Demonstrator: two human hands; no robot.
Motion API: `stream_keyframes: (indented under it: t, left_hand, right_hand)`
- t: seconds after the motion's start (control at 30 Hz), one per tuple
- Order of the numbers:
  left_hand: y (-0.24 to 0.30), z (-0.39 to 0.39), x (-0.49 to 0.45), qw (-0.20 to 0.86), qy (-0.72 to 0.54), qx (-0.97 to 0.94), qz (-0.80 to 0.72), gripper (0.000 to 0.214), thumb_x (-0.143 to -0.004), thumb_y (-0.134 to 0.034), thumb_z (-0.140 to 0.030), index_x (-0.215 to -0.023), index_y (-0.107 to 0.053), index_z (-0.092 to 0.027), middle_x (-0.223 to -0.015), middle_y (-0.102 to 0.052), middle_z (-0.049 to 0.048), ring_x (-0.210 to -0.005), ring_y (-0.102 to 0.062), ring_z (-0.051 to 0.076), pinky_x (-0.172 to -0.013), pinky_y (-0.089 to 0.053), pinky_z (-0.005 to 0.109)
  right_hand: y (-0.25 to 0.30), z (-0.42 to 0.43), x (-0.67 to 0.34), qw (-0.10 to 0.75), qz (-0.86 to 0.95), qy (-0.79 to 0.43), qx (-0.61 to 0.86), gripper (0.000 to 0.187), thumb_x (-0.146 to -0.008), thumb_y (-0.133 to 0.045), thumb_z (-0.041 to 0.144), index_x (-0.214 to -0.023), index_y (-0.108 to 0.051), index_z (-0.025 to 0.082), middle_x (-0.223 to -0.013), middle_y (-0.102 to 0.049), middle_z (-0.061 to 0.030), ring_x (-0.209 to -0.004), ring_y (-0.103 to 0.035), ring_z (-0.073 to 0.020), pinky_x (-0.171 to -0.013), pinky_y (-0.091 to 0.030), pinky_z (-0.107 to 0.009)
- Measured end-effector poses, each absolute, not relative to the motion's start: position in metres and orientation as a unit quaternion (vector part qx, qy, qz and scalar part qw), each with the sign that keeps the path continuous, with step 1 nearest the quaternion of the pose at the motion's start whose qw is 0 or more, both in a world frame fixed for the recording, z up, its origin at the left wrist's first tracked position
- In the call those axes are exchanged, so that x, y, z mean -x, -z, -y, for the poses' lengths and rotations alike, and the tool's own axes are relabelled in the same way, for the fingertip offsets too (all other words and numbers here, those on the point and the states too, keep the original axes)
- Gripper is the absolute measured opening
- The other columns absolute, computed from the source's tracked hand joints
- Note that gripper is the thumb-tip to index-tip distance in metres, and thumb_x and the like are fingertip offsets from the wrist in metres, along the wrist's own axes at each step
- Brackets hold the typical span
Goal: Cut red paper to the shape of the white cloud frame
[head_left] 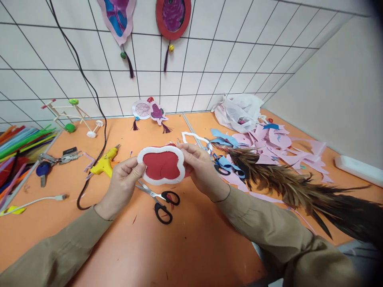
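Between my two hands is a red foam or felt piece (160, 165) with a white scalloped frame (161, 182) on it, held up above the table. My left hand (124, 181) pinches its left edge between thumb and fingers. At the upper right edge, my right hand (202, 167) grips the same framed piece, and a bit of red sticks out behind the frame there. Below it, scissors with black handles (163, 207) lie open on the table, their blades partly hidden. A yellow glue gun (104, 163) rests just beyond my left hand.
A feather duster (278, 179) and pink paper scraps (275, 137) lie at the right, by a white plastic bag (239, 111). Keys (64, 158), a white cable (38, 200) and coloured pipe cleaners (24, 143) are at left. Tasselled ornaments (157, 111) lean on the tiled wall.
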State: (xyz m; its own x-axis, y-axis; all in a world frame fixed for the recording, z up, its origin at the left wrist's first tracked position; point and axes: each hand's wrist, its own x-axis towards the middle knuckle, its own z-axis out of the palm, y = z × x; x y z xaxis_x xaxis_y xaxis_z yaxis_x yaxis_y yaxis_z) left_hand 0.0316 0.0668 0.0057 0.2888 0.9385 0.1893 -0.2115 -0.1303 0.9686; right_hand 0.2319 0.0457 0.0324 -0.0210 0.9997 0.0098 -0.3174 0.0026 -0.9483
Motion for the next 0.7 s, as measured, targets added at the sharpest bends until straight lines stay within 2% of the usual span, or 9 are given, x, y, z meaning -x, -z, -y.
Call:
stream_keyframes:
  t: [0.2, 0.37, 0.5, 0.6, 0.7]
  left_hand:
    - [-0.013, -0.065, -0.041, 0.618, -0.505, -0.489, -0.351, 0.025, -0.074, -0.076, -0.04, -0.071, -0.073, -0.015, -0.058, -0.066, 0.0012, -0.053, -0.055, 0.011, -0.052, -0.045, 0.021]
    - [-0.009, -0.065, -0.039, 0.598, -0.507, -0.501, -0.366, 0.03, -0.074, -0.076, -0.043, -0.07, -0.071, -0.014, -0.059, -0.065, 0.001, -0.055, -0.054, 0.01, -0.054, -0.045, 0.02]
    - [-0.007, -0.067, -0.037, 0.586, -0.503, -0.511, -0.378, 0.028, -0.075, -0.075, -0.041, -0.071, -0.071, -0.014, -0.06, -0.065, 0.0008, -0.056, -0.055, 0.012, -0.056, -0.046, 0.022]
    - [-0.007, -0.068, -0.038, 0.586, -0.497, -0.513, -0.382, 0.027, -0.076, -0.074, -0.041, -0.075, -0.073, -0.014, -0.061, -0.067, 0.0018, -0.058, -0.057, 0.013, -0.057, -0.048, 0.024]
    - [-0.007, -0.067, -0.038, 0.592, -0.495, -0.51, -0.38, 0.028, -0.075, -0.074, -0.042, -0.074, -0.072, -0.014, -0.06, -0.067, 0.002, -0.057, -0.058, 0.013, -0.057, -0.048, 0.024]
  right_hand:
    - [-0.024, -0.044, -0.232, 0.621, 0.447, -0.54, 0.351, 0.032, -0.075, -0.07, 0.042, -0.092, -0.053, 0.02, -0.064, -0.062, 0.0042, -0.057, -0.057, -0.0104, -0.055, -0.047, -0.023]
    - [-0.021, -0.045, -0.233, 0.584, 0.453, -0.55, 0.39, 0.032, -0.076, -0.07, 0.04, -0.096, -0.059, 0.019, -0.064, -0.064, 0.0032, -0.054, -0.058, -0.0113, -0.054, -0.049, -0.025]
    - [-0.021, -0.047, -0.233, 0.542, 0.466, -0.552, 0.429, 0.03, -0.074, -0.07, 0.043, -0.085, -0.066, 0.016, -0.067, -0.065, -0.0004, -0.057, -0.059, -0.0127, -0.05, -0.049, -0.024]
    - [-0.02, -0.047, -0.234, 0.534, 0.487, -0.53, 0.444, 0.027, -0.073, -0.071, 0.042, -0.071, -0.065, 0.015, -0.061, -0.061, 0.0002, -0.055, -0.057, -0.0117, -0.044, -0.044, -0.021]
    - [-0.018, -0.048, -0.234, 0.533, 0.49, -0.517, 0.456, 0.027, -0.071, -0.072, 0.041, -0.069, -0.063, 0.015, -0.058, -0.059, 0.0009, -0.053, -0.055, -0.0109, -0.045, -0.043, -0.021]
